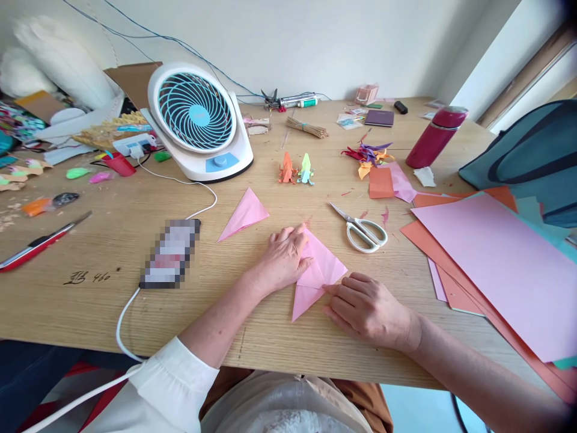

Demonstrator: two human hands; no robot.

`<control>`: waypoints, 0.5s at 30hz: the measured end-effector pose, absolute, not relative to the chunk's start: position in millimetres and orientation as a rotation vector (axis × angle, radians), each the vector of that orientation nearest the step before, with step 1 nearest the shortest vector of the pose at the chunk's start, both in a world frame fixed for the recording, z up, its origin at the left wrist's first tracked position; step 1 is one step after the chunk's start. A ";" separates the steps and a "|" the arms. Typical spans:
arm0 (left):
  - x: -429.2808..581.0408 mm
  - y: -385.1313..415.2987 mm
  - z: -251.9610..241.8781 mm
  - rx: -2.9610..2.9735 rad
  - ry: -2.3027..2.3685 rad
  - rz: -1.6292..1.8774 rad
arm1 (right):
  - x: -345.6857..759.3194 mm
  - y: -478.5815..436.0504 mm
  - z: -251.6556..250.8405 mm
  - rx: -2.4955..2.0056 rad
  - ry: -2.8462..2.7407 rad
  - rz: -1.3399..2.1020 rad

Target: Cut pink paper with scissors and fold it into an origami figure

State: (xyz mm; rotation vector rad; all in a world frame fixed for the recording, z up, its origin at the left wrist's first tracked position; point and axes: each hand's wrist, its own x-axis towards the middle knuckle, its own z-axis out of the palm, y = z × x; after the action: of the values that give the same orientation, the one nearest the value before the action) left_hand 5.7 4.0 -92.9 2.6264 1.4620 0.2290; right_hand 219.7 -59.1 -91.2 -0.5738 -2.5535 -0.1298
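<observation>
Pressing folded pink paper onto the desk.
Left hand: grip released, resting atop. Right hand: curled, touching the paper's edge; grip closure cannot be determined.

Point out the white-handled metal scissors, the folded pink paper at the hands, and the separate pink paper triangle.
White-handled metal scissors (350, 222): head view, where blades meet handles.
Folded pink paper (321, 264): head view, middle of its visible face.
Separate pink paper triangle (246, 216): head view, middle of its face.
</observation>
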 end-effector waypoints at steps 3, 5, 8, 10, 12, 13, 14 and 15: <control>5.1 3.3 -95.0 2.633 1.458 0.248 | 221.2 -66.2 -87.5 -0.603 -2.558 -0.069; 5.1 3.0 -97.2 2.631 1.458 0.279 | 223.2 -74.1 -84.4 -0.658 -2.544 -0.007; 6.0 2.0 -100.3 2.622 1.468 0.342 | 225.1 -87.3 -81.9 -0.807 -2.481 0.087; 7.3 0.7 -101.5 2.620 1.474 0.382 | 224.1 -94.8 -83.0 -0.930 -2.415 0.134; 8.6 -0.9 -102.0 2.616 1.502 0.412 | 221.4 -100.0 -86.1 -1.039 -2.342 0.166; 9.1 -1.6 -102.0 2.612 1.528 0.423 | 219.9 -101.7 -88.2 -1.088 -2.304 0.180; 9.6 -2.2 -102.0 2.610 1.558 0.432 | 218.3 -102.7 -90.3 -1.135 -2.267 0.194; 9.8 -2.5 -101.9 2.613 1.587 0.439 | 216.9 -103.3 -92.3 -1.182 -2.229 0.201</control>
State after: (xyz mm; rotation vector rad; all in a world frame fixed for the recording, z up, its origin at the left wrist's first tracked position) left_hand 9.8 -2.5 -101.9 2.6126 1.5869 0.4391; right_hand 216.9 -103.3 -92.3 -1.1824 -2.2291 0.2006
